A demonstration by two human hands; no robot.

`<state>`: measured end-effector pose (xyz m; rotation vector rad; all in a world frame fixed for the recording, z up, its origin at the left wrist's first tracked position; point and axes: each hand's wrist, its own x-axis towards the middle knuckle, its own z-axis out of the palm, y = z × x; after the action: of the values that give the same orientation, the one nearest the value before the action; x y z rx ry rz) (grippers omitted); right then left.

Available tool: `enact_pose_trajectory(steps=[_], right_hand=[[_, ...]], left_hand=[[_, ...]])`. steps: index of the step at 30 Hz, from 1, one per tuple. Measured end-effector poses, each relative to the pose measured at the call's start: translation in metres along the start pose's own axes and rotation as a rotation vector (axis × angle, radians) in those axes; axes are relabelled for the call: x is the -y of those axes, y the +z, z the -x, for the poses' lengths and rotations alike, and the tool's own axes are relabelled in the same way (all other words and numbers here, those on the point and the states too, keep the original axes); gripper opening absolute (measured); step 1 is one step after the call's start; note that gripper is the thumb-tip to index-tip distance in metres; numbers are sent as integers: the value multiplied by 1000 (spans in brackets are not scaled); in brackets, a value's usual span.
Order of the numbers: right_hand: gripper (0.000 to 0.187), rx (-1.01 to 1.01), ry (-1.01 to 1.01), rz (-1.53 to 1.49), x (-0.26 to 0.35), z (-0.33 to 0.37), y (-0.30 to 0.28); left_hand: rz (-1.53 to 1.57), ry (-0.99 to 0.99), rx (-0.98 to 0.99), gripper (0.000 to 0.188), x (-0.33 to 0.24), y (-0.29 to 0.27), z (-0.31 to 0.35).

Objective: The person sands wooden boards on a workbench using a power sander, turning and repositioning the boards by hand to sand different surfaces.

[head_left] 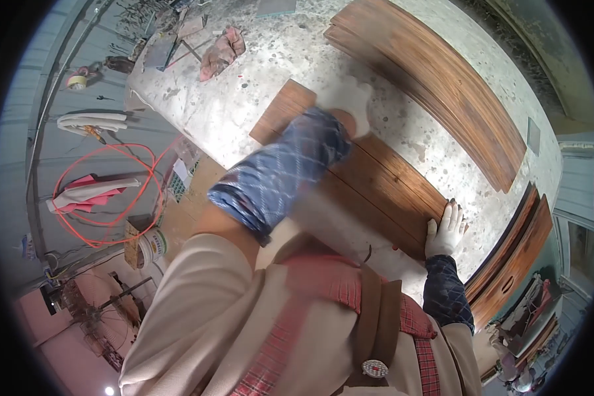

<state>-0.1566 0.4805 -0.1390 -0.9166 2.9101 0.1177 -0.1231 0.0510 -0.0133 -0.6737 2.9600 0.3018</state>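
Observation:
A brown wooden board [389, 185] with long dark seams lies aslant on the pale, speckled table. My left hand [346, 105], in a white glove below a blue patterned sleeve cover, is over the upper part of the board. Motion smears its fingers, so whether it holds anything cannot be made out. At the board's right end, my white-gloved right hand [447, 231] touches the edge. Its fingers are stretched out and its thumb is apart from them.
Curved wooden boards [435, 86] are stacked at the far side. More boards [515, 257] stand at the right. A crumpled pinkish cloth [223, 53] lies at the far left of the table [211, 112]. Beyond its left edge are a red hose [105, 241] and a white bucket [153, 245].

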Motion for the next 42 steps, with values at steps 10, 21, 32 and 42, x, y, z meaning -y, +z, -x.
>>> enact_pose_trajectory(steps=[10, 21, 32, 42], right_hand=[[71, 120, 64, 67, 0, 2, -10], [70, -160, -65, -89, -10, 4, 7], [54, -537, -10, -678, -69, 42, 11], [54, -417, 316, -678, -160, 81, 60]], left_hand=[[86, 107, 450, 33, -79, 2, 20], [-74, -331, 62, 37, 41, -27, 24], [590, -3, -99, 71, -158, 213, -22], [-23, 285, 76, 51, -396, 110, 118]])
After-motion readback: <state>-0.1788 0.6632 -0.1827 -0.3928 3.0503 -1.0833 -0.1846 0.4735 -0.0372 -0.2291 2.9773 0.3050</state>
